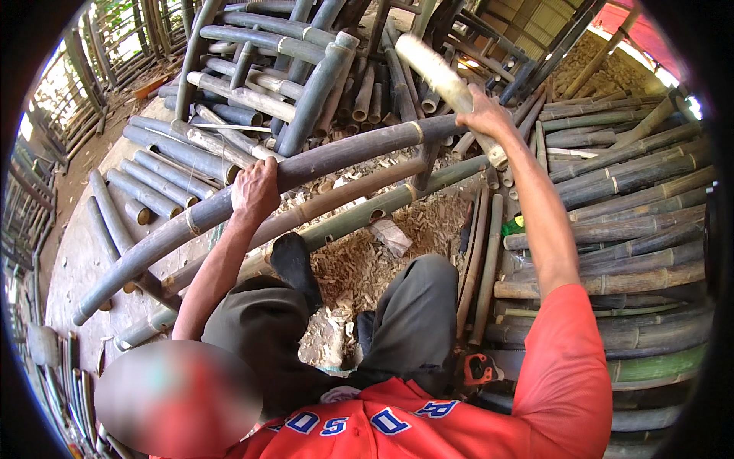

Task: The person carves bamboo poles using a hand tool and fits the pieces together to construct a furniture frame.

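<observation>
A long, slightly bowed dark bamboo pole (344,149) slants across in front of me, from the lower left up to the right. My left hand (256,190) is closed over it left of its middle. In my right hand (488,115) is a short, thick pale club (434,70), gripped near the pole's right end. The club tilts up to the left, and its upper end is blurred. Whether it touches the pole I cannot tell. Beneath the pole run a brownish bamboo pole (340,197) and a greenish one (405,196), roughly parallel to it.
A bamboo frame (315,96) stands ahead, with cut lengths (157,177) lying to its left. Long bamboo poles (642,229) are stacked at the right. Near my right knee lies an orange-handled saw (480,369). Chips (428,229) cover the ground between my legs.
</observation>
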Demonstrator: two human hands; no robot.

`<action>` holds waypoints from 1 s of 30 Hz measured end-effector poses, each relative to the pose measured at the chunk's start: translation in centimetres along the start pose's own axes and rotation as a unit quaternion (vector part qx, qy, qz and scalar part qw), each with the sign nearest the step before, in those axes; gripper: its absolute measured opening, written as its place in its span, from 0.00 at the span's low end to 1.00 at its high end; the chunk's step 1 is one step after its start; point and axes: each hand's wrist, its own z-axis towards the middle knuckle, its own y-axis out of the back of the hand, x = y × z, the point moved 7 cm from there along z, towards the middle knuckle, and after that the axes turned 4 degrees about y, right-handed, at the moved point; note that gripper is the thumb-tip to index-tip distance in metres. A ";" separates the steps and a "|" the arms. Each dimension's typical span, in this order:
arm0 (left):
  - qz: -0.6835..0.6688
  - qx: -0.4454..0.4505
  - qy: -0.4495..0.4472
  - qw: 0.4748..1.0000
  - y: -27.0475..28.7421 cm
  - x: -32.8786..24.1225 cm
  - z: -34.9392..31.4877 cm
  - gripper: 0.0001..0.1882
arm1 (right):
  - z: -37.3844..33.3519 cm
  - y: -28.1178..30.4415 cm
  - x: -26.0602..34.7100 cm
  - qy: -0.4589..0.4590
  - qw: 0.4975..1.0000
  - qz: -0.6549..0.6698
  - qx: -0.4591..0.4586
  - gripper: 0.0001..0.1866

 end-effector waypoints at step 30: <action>-0.202 -0.164 0.114 0.959 -6.6 1.6 0.1 0.18 | -14.2 -12.7 55.4 0.453 0.840 0.022 0.297 0.56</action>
